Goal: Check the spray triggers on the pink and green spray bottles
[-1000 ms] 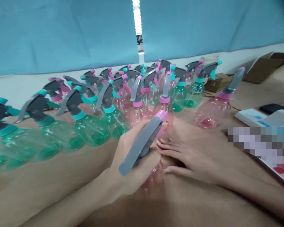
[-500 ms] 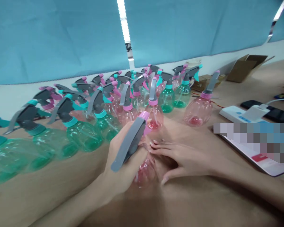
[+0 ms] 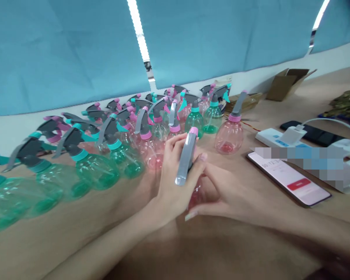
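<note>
Head: spray bottle (image 3: pixel 186 158) in left hand (image 3: pixel 171 190)

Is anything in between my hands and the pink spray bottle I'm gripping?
Nothing visible. The left hand grips the pink spray bottle below its grey trigger head; the right hand is at its body, contact unclear. Other spray bottles stand nearby, not between.

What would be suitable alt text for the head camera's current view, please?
A person's left hand holds a pink spray bottle around its gray-and-pink top, with the right hand at the bottle's side. More green bottles and pink bottles crowd the table beyond and to the left; a lit phone lies at right.
</note>
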`<state>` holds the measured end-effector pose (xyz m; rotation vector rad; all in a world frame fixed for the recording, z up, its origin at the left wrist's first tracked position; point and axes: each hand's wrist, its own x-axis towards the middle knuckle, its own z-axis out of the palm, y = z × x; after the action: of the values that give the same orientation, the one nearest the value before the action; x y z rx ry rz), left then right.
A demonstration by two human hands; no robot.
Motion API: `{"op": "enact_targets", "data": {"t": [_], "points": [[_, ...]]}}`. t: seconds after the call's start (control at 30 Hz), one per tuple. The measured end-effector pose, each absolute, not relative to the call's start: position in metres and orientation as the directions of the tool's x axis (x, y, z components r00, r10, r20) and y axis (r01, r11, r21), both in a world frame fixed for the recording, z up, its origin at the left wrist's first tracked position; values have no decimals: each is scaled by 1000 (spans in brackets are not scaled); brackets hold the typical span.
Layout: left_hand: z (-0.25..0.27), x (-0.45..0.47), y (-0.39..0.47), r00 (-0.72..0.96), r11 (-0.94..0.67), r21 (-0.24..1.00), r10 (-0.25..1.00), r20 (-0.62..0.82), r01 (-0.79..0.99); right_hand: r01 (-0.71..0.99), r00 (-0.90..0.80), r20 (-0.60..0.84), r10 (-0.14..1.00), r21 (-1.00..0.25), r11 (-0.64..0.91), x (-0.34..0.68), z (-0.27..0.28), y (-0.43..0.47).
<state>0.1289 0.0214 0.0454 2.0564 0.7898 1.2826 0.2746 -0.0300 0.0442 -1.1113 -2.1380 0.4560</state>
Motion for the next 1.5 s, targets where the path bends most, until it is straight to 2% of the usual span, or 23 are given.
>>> {"op": "enact_targets", "data": {"t": [0.1,0.3,0.43,0.5,0.57,0.73,0.87,0.97,1.17,1.37,1.5], "points": [[45,148,19,388,-633,759,745,543,153,631,-345,406,846,-567,530,285,40,-32],[47,168,14,483,-566,815,753,447,128,577,-292,308,905,-698,424,308,27,-38],[37,159,12,547,-583,792,730,411,182,593,-263,258,930,-717,367,324,27,-39],[24,145,12,581,-621,740,711,395,258,610,-246,226,942,-720,332,332,28,-38],[9,126,12,611,-669,665,690,388,333,647,-239,223,945,-689,326,339,30,-35],[-19,83,14,668,-711,449,687,284,541,800,-193,325,926,-494,340,349,33,-13],[-20,76,12,705,-725,311,682,195,615,869,-170,343,924,-389,305,348,35,16],[-17,80,11,747,-748,214,656,103,628,887,-158,331,930,-367,281,348,36,37],[-16,83,12,760,-759,200,644,87,620,921,-111,335,936,-320,224,347,34,63],[-22,80,11,763,-763,204,639,94,614,926,-65,270,961,-342,159,339,43,72],[-23,80,12,765,-767,206,635,111,607,937,-39,278,960,-325,133,338,44,76]]}}
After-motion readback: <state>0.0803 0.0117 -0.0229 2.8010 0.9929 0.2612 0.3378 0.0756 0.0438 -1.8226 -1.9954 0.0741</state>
